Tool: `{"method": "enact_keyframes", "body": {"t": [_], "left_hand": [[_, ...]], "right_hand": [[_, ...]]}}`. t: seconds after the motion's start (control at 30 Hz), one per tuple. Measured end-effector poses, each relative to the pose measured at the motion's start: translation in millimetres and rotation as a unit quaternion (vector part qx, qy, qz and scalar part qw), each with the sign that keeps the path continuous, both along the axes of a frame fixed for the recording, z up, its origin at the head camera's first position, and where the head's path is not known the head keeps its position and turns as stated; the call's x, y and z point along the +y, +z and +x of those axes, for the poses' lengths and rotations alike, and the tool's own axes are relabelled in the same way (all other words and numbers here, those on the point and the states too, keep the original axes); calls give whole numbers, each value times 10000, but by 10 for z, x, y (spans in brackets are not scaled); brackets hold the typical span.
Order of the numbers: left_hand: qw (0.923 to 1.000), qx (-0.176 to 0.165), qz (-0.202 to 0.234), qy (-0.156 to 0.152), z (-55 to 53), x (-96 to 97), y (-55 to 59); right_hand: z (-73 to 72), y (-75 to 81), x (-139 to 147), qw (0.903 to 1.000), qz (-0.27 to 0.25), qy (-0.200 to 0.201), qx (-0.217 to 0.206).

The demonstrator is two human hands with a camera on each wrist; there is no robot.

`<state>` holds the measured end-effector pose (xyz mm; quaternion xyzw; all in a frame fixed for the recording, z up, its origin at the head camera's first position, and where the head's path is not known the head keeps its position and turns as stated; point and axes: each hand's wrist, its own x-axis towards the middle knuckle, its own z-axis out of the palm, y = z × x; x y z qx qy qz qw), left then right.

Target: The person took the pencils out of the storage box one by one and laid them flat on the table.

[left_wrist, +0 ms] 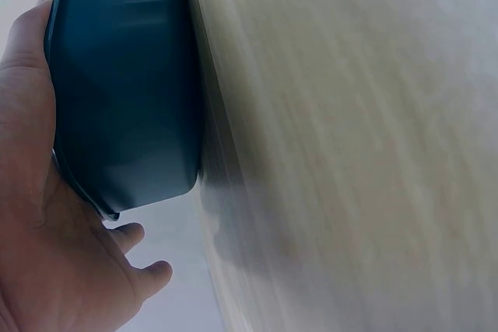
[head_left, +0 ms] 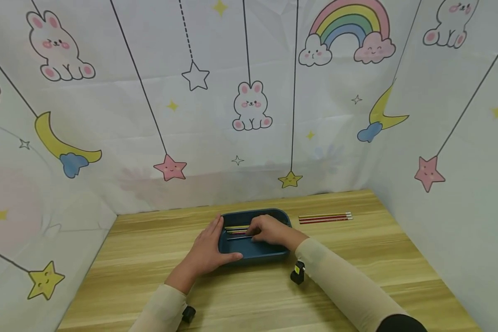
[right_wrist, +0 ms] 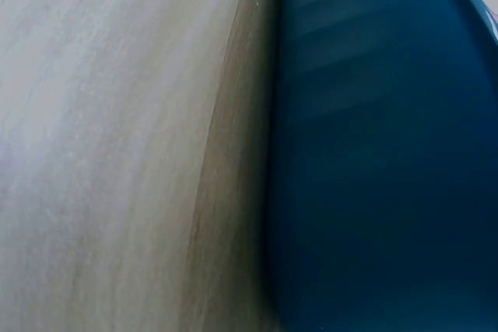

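Observation:
A dark blue plastic tray rests on the table. My left hand lies against its left end, fingers straight along the side and thumb along the front rim. The left wrist view shows the same hand by the tray's wall, two fingertips sticking out past the corner. Inside the tray, my right hand reaches down with bent fingers and pinches a thin dark pencil. Several more pencils lie behind it, partly covered by that hand. In the right wrist view only the tray's outer wall shows, not the hand.
Right of the tray, a few red and yellow pencils with pale ends lie side by side on the wood-grain table. White printed cloth stands behind the table and at both sides.

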<state>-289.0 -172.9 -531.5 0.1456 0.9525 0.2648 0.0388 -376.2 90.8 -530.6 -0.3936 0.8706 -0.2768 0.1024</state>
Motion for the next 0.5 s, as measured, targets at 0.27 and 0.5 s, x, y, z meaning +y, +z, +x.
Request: {"method": "enact_keyframes", "body": {"t": [0.27,0.5], "left_hand": [[10000,87,25,-13,12,-4,12],[10000,94,-13,-15,7,-2,0]], "right_hand": [[-4,-8,-14,9998,0,197,80],[-22,-12,-22,9996,87,257,-13]]}}
